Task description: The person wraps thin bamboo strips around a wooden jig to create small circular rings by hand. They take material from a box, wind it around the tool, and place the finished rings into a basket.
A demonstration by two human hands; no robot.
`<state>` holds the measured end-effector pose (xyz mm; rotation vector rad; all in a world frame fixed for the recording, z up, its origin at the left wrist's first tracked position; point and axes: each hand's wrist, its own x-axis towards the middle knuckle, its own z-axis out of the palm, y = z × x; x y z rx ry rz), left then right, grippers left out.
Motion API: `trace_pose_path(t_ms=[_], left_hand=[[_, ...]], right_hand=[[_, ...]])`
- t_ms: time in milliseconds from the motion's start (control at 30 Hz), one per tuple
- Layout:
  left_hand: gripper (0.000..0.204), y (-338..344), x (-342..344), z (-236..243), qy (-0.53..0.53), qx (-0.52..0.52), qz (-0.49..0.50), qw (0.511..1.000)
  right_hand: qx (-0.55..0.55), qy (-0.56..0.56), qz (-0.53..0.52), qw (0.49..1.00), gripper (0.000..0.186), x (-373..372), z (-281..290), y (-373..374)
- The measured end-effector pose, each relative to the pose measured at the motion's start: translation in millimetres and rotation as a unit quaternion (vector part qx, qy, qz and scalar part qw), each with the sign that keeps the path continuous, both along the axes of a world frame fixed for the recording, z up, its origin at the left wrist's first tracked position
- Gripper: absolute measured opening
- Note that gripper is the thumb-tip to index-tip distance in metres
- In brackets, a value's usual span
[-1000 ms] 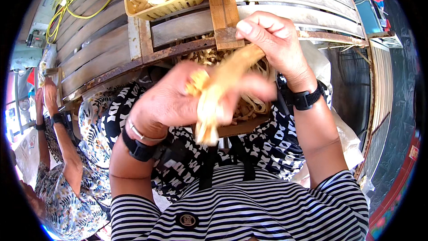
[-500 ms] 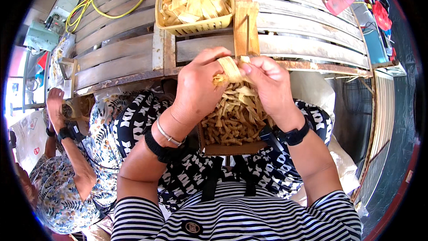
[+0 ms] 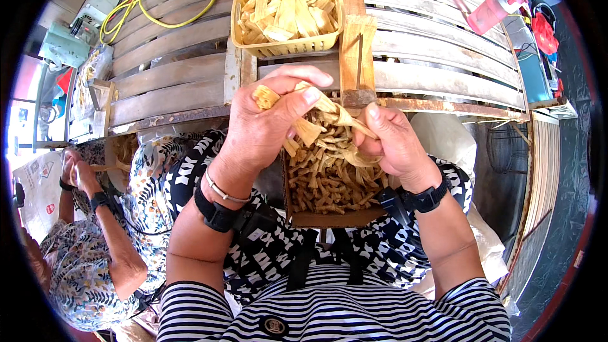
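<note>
My left hand point(image 3: 250, 117) is closed around several flat, pale yellow strips, with folded ends poking out past the thumb and below the fingers. One twisted pale yellow strip point(image 3: 345, 119) stretches from that hand across to my right hand point(image 3: 396, 145), which pinches its other end between thumb and fingers. What the strips are made of I cannot tell. Directly under both hands, on my lap, sits a cardboard box point(image 3: 335, 220) holding many small knotted yellow-brown pieces point(image 3: 329, 191). Some looser strips lie on top of them, near my right hand.
Ahead, a slatted wooden table point(image 3: 437, 76) carries a yellow plastic basket point(image 3: 288, 47) of flat strips, a wooden block point(image 3: 358, 57), a yellow cable point(image 3: 149, 9) and a pink jug point(image 3: 491, 9). At left sits another person, whose hands point(image 3: 75, 170) are together near a pale strip.
My hands have moved apart, and the strip that was wrapped close between them is now drawn out, twisted. The view has shifted slightly. The other person's hands have come together.
</note>
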<state>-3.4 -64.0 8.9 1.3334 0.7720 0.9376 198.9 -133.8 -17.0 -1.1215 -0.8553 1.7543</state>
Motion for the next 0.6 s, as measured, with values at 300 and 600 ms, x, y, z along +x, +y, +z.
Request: trace_pose_path(t_ms=[300, 600], left_hand=[[0.024, -1.5, 9.6, -16.8, 0.009, -0.202, -0.120, 0.972], [0.012, 6.1, 29.3, -31.5, -0.053, -0.216, 0.019, 0.975]], right_hand=[[-0.086, -0.025, -0.035, 0.995, 0.027, -13.4, 0.0, 3.3], [0.109, -0.218, -0.183, 0.952, 0.012, 15.8, -7.4, 18.8]])
